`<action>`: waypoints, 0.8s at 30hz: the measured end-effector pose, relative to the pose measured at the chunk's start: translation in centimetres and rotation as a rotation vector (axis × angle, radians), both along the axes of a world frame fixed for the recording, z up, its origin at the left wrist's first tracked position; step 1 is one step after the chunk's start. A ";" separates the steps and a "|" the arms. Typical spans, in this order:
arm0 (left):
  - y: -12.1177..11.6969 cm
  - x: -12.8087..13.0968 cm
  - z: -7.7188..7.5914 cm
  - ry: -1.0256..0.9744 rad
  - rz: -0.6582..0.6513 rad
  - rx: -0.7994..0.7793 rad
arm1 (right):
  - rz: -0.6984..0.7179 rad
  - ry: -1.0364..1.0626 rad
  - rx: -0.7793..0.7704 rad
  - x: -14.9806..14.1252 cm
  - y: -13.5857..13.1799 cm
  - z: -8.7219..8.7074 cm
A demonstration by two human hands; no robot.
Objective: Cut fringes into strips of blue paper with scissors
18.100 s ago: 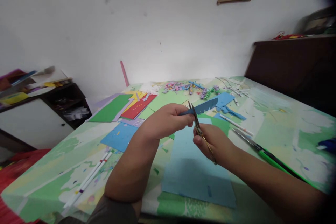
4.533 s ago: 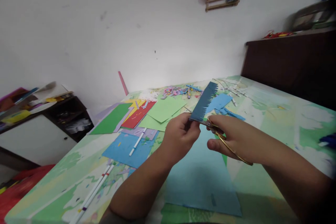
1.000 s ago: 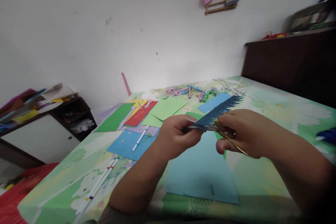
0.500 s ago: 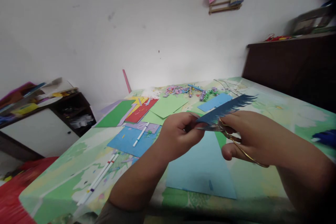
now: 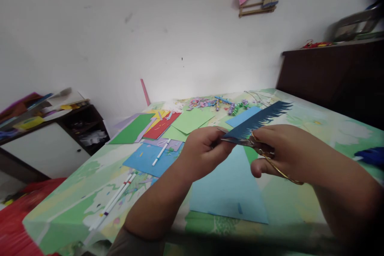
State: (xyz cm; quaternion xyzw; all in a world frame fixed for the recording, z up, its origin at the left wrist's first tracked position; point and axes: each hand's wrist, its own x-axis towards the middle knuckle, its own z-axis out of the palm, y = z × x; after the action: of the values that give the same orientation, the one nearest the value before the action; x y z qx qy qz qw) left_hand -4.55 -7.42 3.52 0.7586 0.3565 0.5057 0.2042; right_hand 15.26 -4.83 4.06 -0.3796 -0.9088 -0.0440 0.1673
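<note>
My left hand (image 5: pixel 207 150) pinches the near end of a dark blue paper strip (image 5: pixel 255 120), whose lower right edge is cut into a fringe. The strip slants up and away to the right above the table. In my right hand (image 5: pixel 279 152) are gold-handled scissors (image 5: pixel 264 153), with fingers and thumb at the loops. Their blades lie at the strip's fringed edge, close to my left fingers; the tips are partly hidden. Beneath both hands, a light blue sheet (image 5: pixel 228 192) lies on the table with a small blue scrap near its lower edge.
The patterned tablecloth (image 5: pixel 69 196) holds green sheets (image 5: pixel 192 120), a red sheet (image 5: pixel 162 126), a blue sheet (image 5: pixel 147 158) and white markers (image 5: pixel 115 196). Paper scraps (image 5: pixel 202 103) and curled strips (image 5: pixel 238 107) lie at the back. A dark cabinet (image 5: pixel 330 72) stands right, a low cupboard (image 5: pixel 45 152) left.
The scissors and my right hand have shifted slightly up and left along the strip. The strip's far end has tilted up a little. My left hand keeps its hold.
</note>
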 end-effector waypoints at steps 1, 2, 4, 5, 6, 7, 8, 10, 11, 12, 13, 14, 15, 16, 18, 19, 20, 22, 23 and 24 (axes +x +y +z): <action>0.0 0.0 0.1 -0.003 -0.017 -0.002 | -0.005 0.002 0.004 0.0 0.0 0.0; 0.0 0.0 0.1 -0.004 -0.032 -0.006 | -0.012 0.003 0.010 0.0 0.1 0.0; 0.1 -0.1 0.2 -0.013 -0.058 -0.020 | -0.021 0.001 0.020 -0.1 0.1 0.0; 0.1 -0.1 0.2 -0.021 -0.070 -0.030 | -0.024 0.001 0.029 -0.1 0.1 0.0; 0.2 -0.2 0.2 -0.033 -0.080 -0.043 | -0.025 0.002 0.037 -0.1 0.2 0.0; 0.3 -0.2 0.2 -0.050 -0.089 -0.063 | -0.023 0.006 0.043 -0.1 0.2 0.1; 0.3 -0.2 0.2 -0.068 -0.103 -0.090 | -0.024 0.011 0.046 -0.1 0.3 0.1; 0.4 -0.3 0.3 -0.093 -0.153 -0.165 | -0.031 0.021 0.056 0.0 0.4 0.1; 0.5 -0.3 0.3 -0.108 -0.181 -0.207 | -0.030 0.023 0.058 0.0 0.5 0.1; 0.6 -0.3 0.4 -0.121 -0.208 -0.249 | -0.028 0.028 0.061 0.0 0.6 0.1; 0.7 -0.3 0.4 -0.135 -0.229 -0.284 | -0.023 0.033 0.065 0.0 0.7 0.0; 0.8 -0.2 0.4 -0.154 -0.242 -0.309 | -0.020 0.037 0.066 -0.1 0.8 -0.1; 0.9 -0.2 0.4 -0.177 -0.248 -0.327 | -0.017 0.041 0.064 -0.2 0.9 -0.1; 0.9 -0.1 0.3 -0.200 -0.251 -0.337 | -0.020 0.047 0.065 -0.3 1.0 -0.2; 1.1 0.0 0.2 -0.246 -0.250 -0.342 | -0.036 0.057 0.070 -0.5 1.1 -0.3; 1.2 0.0 0.1 -0.263 -0.248 -0.340 | -0.044 0.057 0.068 -0.6 1.2 -0.3; 1.3 0.1 0.0 -0.273 -0.243 -0.340 | -0.048 0.056 0.065 -0.7 1.2 -0.2; 1.3 0.1 0.0 -0.288 -0.211 -0.335 | -0.052 0.044 0.062 -0.7 1.4 -0.2; 1.4 0.1 0.0 -0.292 -0.185 -0.327 | -0.053 0.034 0.063 -0.6 1.5 -0.2; 1.4 0.1 0.0 -0.294 -0.154 -0.312 | -0.051 0.024 0.064 -0.5 1.6 -0.1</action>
State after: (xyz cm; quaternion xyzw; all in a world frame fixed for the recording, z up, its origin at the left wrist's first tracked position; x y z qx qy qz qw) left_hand -4.44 -6.06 3.53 0.6610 0.3381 0.5323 0.4069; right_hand 14.73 -3.26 3.92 -0.3977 -0.8948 -0.0729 0.1893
